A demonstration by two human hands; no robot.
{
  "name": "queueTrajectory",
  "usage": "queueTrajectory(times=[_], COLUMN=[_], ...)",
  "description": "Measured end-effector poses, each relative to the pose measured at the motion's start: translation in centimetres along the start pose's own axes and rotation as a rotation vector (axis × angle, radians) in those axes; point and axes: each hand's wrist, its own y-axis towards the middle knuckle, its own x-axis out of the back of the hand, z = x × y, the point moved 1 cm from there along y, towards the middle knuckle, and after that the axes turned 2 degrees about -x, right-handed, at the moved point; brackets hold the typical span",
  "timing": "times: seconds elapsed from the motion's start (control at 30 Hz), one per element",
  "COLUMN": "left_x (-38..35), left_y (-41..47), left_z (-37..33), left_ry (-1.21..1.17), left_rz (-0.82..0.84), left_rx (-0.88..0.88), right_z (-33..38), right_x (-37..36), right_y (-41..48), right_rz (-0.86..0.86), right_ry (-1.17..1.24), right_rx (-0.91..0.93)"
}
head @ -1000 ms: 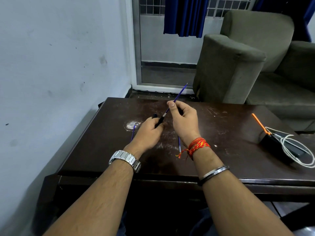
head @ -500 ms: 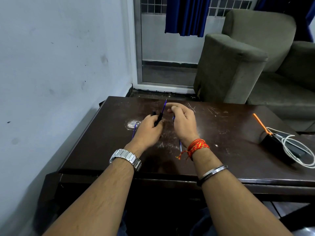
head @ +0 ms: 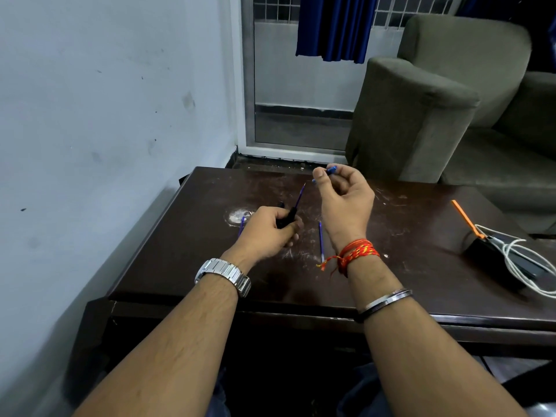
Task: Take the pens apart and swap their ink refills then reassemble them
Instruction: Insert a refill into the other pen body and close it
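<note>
Refill number one, the purple refill [head: 300,196], now stands seated in the black barrel [head: 288,216], with only its upper stretch and point poking out toward the far edge of the table [head: 421,266]. I see my operator's left hand [head: 267,233] low over the tabletop, fingers curled tight round that barrel. The right hand [head: 346,206] is off the refill entirely. It hangs raised above and to the right, thumb [head: 320,175] and forefinger pinching a small blue tip piece [head: 330,170], the other fingers loosely curled.

I judge this to mean the swap on this pen is done and what remains is closing it: the blue piece looks like the nose cone that goes over the exposed point. I cannot tell from here whether it threads or snaps.

A second ago the right hand pinched the refill high up, most of its length out of the barrel. Half a second ago it had pushed the refill well down. Now the refill is released and the hand has lifted clear.

A spare refill [head: 321,240] lies on the table just beside the right wrist, and another thin blue piece [head: 241,224] shows left of the left hand, partly hidden.
</note>
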Motion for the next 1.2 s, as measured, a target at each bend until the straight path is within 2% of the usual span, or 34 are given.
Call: queueTrajectory(times=[0.17, 0.7, 0.93, 1.2], left_x=[0.0, 0.0, 0.2, 0.4], left_y=[-0.1, 0.1, 0.4, 0.4], left_z=[0.1, 0.5, 0.2, 0.1], left_ry=[0.006, 0.145, 0.193, 0.173], left_rz=[0.025, -0.003, -0.085, -0.133], left_rx=[0.003, -0.042, -0.119, -0.181], right_z=[0.0, -0.5, -0.2, -0.3], right_x=[-0.1, -0.3, -0.7, -0.6], right_y=[0.0, -0.3, -1.1, -1.1], right_rz=[0.015, 0.108, 0.283, 0.347], right_ry=[0.115, -0.053, -0.171, -0.161], right_rx=[-0.024, -0.085, -0.133, -0.18])
